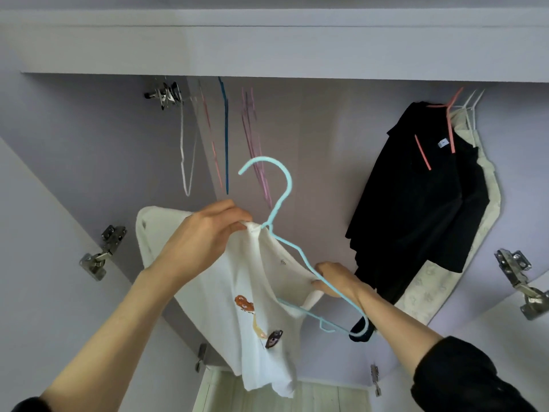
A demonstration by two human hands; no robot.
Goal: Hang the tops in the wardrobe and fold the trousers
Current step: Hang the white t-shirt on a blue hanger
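Note:
A white T-shirt (252,328) with a small coloured print hangs partly on a light blue wire hanger (282,200), raised in front of the open wardrobe. My left hand (205,233) pinches the shirt's neckline right at the base of the hanger's hook. My right hand (335,281) grips the shirt's shoulder edge together with the hanger's right arm. The right end of the hanger sticks out bare below my right wrist. Inside the wardrobe, a black top (421,197) on a pink hanger and a pale patterned garment (433,286) behind it hang at the right.
Several empty wire hangers (225,138) in white, pink, blue and purple hang at the wardrobe's upper left. Open lilac doors with metal hinges (102,254) flank both sides. A pale floor strip (320,396) shows at the bottom.

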